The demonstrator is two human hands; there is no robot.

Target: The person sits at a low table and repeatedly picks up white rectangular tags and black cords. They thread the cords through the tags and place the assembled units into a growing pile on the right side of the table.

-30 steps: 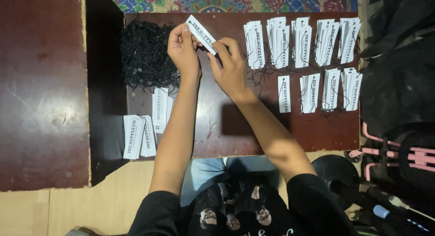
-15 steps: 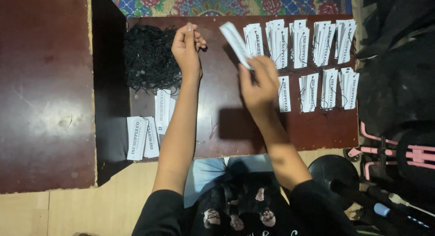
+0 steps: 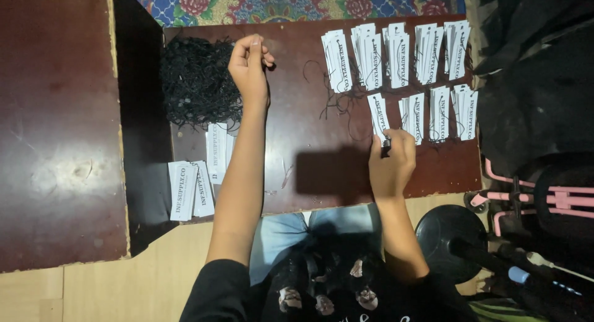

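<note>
Bench [image 3: 322, 180]: dark wood, carrying all items. Strings [image 3: 197, 81]: black tangled heap at far left, kept beside the left hand [image 3: 249, 65], presumably for easy picking. Strung tags [image 3: 396, 56]: white, laid in two rows at far right, likely sorted as finished. Plain tags [image 3: 192, 191]: small stack at near left edge. Left hand: grip pinched shut, fingertips together by the heap; a string may be held, cannot be told. Right hand [image 3: 391, 164]: grip closed on tag [image 3: 378, 115], pressed down at the near row's left end.

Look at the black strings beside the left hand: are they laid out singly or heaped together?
Heaped together. The black strings form one tangled pile on the dark table, just left of the left hand.
</note>
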